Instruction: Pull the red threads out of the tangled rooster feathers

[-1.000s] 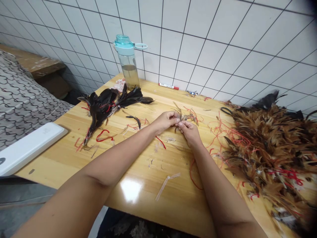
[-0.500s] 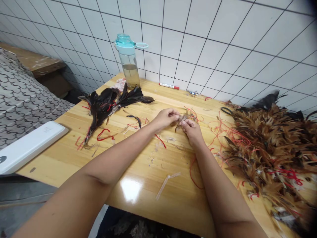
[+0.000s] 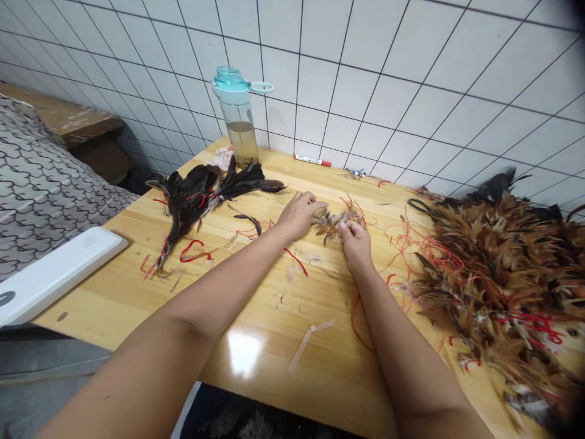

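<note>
Both hands meet over the middle of a wooden table (image 3: 256, 341). My left hand (image 3: 299, 213) is curled, its fingertips pinching the left end of a small bunch of brown feathers (image 3: 336, 218) tangled with red thread. My right hand (image 3: 355, 242) is closed and pinches the same bunch from below and to the right. The bunch lies low over the tabletop between the two hands.
A pile of black feathers (image 3: 201, 189) lies to the left, and a large heap of brown feathers with red thread (image 3: 493, 268) to the right. A water bottle (image 3: 238, 119) and a red-capped marker (image 3: 311, 160) stand by the tiled wall. A white flat object (image 3: 55, 271) overhangs the left edge.
Both hands have shifted slightly away from me, and the small feather bunch has spread out between them. The left fingers now reach further over the bunch.
</note>
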`<state>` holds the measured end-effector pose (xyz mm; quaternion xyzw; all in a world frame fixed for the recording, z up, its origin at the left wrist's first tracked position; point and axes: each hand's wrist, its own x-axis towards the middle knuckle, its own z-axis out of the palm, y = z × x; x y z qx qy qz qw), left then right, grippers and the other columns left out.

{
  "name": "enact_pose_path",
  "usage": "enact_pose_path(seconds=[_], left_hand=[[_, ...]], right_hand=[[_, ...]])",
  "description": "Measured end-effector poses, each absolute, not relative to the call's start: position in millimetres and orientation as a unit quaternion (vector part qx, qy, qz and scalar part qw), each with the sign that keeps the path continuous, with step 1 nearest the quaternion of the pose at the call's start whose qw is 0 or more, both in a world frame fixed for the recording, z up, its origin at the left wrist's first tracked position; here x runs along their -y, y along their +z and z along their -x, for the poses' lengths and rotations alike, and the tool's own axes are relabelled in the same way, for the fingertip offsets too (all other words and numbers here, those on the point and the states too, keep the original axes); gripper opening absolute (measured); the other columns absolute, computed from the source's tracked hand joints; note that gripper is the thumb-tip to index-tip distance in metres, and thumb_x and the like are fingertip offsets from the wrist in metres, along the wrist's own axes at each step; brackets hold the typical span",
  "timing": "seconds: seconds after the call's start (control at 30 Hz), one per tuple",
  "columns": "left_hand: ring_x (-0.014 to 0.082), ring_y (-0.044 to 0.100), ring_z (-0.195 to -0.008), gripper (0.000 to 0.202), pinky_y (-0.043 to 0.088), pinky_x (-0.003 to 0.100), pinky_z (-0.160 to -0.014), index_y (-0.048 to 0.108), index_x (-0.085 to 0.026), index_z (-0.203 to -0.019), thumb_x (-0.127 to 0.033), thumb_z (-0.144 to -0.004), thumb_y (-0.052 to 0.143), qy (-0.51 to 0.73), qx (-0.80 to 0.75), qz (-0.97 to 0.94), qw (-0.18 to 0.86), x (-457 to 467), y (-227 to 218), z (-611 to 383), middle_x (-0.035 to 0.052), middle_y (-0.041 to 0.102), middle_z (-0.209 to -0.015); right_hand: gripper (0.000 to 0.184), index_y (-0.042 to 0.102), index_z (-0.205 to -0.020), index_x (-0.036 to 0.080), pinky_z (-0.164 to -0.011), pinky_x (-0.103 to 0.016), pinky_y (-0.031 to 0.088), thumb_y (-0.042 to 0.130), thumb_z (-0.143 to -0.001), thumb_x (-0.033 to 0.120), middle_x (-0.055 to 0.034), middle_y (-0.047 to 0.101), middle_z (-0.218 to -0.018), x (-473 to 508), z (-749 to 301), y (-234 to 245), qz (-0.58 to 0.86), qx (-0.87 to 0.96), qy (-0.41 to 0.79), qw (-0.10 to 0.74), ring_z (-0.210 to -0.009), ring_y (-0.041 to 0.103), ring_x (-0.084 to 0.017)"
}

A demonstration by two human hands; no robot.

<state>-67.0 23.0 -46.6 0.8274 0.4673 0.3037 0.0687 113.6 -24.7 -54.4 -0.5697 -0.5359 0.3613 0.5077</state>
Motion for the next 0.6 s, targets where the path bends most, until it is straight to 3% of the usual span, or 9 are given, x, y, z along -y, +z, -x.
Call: enact_pose_path(seconds=[0.17, 0.3, 0.47, 0.6], left_hand=[[0.0240, 0.044, -0.102, 0.025, 0.036, 0.034, -0.087, 0.071, -0.025, -0.102, -0.019, -0.087, 0.052, 0.253, -0.459, -0.848, 0.079, -36, -42, 57, 0.0074, 0.055, -0.102], [0.0238, 0.045, -0.099, 0.016, 0.037, 0.035, -0.085, 0.069, -0.021, -0.085, -0.017, -0.085, 0.053, 0.269, -0.459, -0.842, 0.088, -47, -46, 54, 0.0081, 0.056, -0.096], [0.0223, 0.049, -0.096, 0.015, 0.038, 0.036, -0.089, 0.062, -0.018, -0.081, -0.011, -0.084, 0.049, 0.361, -0.478, -0.794, 0.097, -51, -51, 66, 0.0090, 0.059, -0.095], [0.0152, 0.053, -0.078, 0.006, 0.042, 0.030, -0.078, 0.055, -0.017, -0.079, -0.013, -0.083, 0.052, 0.482, -0.500, -0.665, 0.276, -47, -40, 64, 0.0031, 0.058, -0.080]], right_hand=[[0.025, 0.062, -0.071, 0.019, -0.069, -0.028, 0.040, 0.056, -0.077, 0.043, 0.0000, 0.059, -0.067, 20, -111, -54, 0.572, 0.550, 0.322, 0.517, -0.069, 0.050, -0.016], [0.026, 0.062, -0.072, 0.020, -0.065, -0.029, 0.039, 0.056, -0.078, 0.044, 0.0001, 0.056, -0.064, 20, -116, -55, 0.568, 0.551, 0.324, 0.518, -0.066, 0.048, -0.016], [0.024, 0.063, -0.072, 0.021, -0.061, -0.029, 0.037, 0.056, -0.079, 0.043, 0.0010, 0.053, -0.062, 20, -118, -58, 0.561, 0.547, 0.325, 0.530, -0.062, 0.045, -0.016], [0.024, 0.062, -0.071, 0.021, -0.061, -0.029, 0.036, 0.057, -0.079, 0.042, 0.0015, 0.051, -0.061, 20, -117, -56, 0.561, 0.537, 0.325, 0.540, -0.061, 0.044, -0.015]])
